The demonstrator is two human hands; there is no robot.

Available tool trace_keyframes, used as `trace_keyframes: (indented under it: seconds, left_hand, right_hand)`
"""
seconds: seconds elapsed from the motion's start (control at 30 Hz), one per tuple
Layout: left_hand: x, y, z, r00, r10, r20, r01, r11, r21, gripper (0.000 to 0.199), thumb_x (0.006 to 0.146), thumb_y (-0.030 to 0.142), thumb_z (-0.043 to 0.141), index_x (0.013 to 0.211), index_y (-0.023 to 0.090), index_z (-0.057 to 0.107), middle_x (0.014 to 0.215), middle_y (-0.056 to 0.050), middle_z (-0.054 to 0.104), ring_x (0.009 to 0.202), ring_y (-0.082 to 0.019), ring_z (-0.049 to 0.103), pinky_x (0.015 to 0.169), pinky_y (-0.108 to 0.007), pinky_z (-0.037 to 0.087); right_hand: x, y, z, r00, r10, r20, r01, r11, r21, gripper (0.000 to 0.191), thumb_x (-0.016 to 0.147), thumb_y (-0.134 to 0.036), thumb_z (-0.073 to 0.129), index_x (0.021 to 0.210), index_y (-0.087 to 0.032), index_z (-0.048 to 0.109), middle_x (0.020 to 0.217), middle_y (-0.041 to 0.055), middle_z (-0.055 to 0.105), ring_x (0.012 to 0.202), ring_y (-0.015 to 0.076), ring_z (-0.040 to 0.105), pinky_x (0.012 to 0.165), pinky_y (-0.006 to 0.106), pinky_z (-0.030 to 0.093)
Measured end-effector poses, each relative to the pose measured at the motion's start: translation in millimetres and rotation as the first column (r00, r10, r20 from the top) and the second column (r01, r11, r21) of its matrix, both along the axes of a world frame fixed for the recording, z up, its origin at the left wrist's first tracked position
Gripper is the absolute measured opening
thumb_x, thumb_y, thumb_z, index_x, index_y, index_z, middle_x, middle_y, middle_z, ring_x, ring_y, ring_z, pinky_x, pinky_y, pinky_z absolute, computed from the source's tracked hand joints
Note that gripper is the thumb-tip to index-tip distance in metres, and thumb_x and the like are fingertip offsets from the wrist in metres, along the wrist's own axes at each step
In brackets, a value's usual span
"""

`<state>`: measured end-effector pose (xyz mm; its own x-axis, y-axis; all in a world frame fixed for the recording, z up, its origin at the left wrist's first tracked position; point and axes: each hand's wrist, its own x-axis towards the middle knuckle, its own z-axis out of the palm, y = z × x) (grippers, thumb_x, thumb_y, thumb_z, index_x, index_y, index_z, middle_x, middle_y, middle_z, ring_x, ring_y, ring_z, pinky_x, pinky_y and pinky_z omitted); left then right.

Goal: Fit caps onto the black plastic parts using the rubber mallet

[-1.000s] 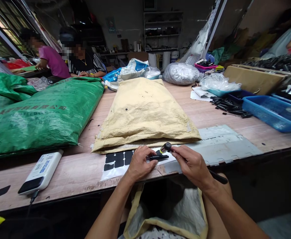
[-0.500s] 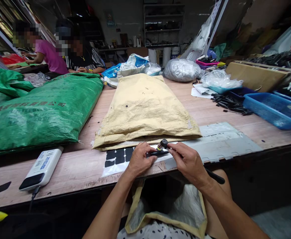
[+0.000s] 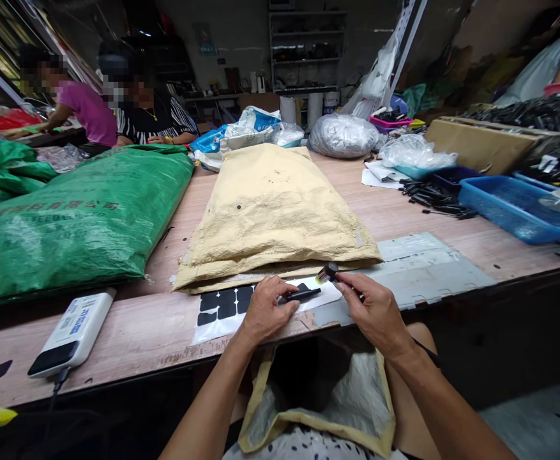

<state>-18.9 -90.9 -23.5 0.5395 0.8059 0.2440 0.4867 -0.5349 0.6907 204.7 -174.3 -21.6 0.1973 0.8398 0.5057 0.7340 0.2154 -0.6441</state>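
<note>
Near the table's front edge, my left hand [image 3: 269, 309] pinches a thin black stick-like piece [image 3: 304, 294] that points right. My right hand [image 3: 371, 308] grips a small hammer-like tool [image 3: 327, 273] with a dark round head, held just above and right of the black piece. Beneath my left hand lies a white sheet [image 3: 215, 330] with black rounded patches [image 3: 227, 304]. A full cream sack [image 3: 280, 211] lies right behind both hands. An open sack with a cream rim [image 3: 289, 418] sits on my lap below the edge.
A green sack [image 3: 83, 223] and a white power bank [image 3: 71, 332] with a cable are on the left. A grey board [image 3: 433, 268] lies right of my hands. Beyond it are a blue tray [image 3: 514, 207] and black parts [image 3: 440, 198]. Two people sit at the back left.
The tool in my right hand has moved right, away from my left fingers, and the black piece now shows more fully. The whole view has shifted slightly.
</note>
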Motion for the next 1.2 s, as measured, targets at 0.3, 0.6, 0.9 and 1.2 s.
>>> trace_keyframes:
  seconds: [0.3, 0.6, 0.9, 1.2]
  left_hand:
    - [0.4, -0.7, -5.0, 1.000, -0.001, 0.007, 0.001, 0.999, 0.051, 0.018, 0.073, 0.012, 0.069, 0.090, 0.019, 0.070, 0.083, -0.002, 0.068, 0.083, -0.020, 0.056, 0.080, -0.033, 0.044]
    - [1.5, -3.6, -0.4, 0.996, 0.086, 0.035, -0.085, 0.996, -0.022, 0.016, 0.071, 0.016, 0.065, 0.087, 0.019, 0.069, 0.079, -0.001, 0.066, 0.074, -0.017, 0.058, 0.071, -0.028, 0.045]
    - [13.5, -26.5, 18.6, 0.923, 0.186, 0.336, 0.024, 0.845, -0.534, 0.023, 0.088, 0.033, 0.067, 0.104, 0.022, 0.055, 0.098, -0.005, 0.077, 0.086, -0.018, 0.069, 0.075, -0.026, 0.048]
    - [40.4, -45.6, 20.7, 0.754, 0.323, 0.571, 0.213, 0.703, -0.678, 0.044, 0.072, 0.041, 0.087, 0.100, 0.017, 0.065, 0.092, -0.001, 0.070, 0.074, -0.011, 0.059, 0.066, -0.022, 0.046]
  right_hand:
    - [29.6, -9.6, -7.1, 0.996, -0.090, 0.006, 0.090, 0.995, -0.037, 0.025, 0.095, -0.033, 0.057, 0.110, -0.022, 0.074, 0.108, 0.0071, 0.076, 0.100, 0.0234, 0.071, 0.086, 0.036, 0.056]
    - [24.4, -12.9, -8.1, 0.995, -0.089, -0.042, 0.085, 0.993, -0.080, 0.027, 0.094, -0.035, 0.057, 0.108, -0.022, 0.075, 0.105, 0.0065, 0.077, 0.098, 0.0218, 0.071, 0.087, 0.034, 0.055]
    - [14.0, -10.8, -3.7, 0.941, -0.103, -0.322, 0.035, 0.977, -0.210, 0.036, 0.091, -0.040, 0.060, 0.118, -0.019, 0.071, 0.101, 0.0075, 0.074, 0.086, 0.0199, 0.069, 0.075, 0.031, 0.054]
    - [-24.9, -17.7, 15.0, 0.884, 0.093, -0.459, -0.227, 0.942, -0.245, 0.047, 0.088, -0.023, 0.056, 0.134, -0.031, 0.046, 0.100, -0.0005, 0.062, 0.076, 0.0124, 0.058, 0.065, 0.024, 0.045]
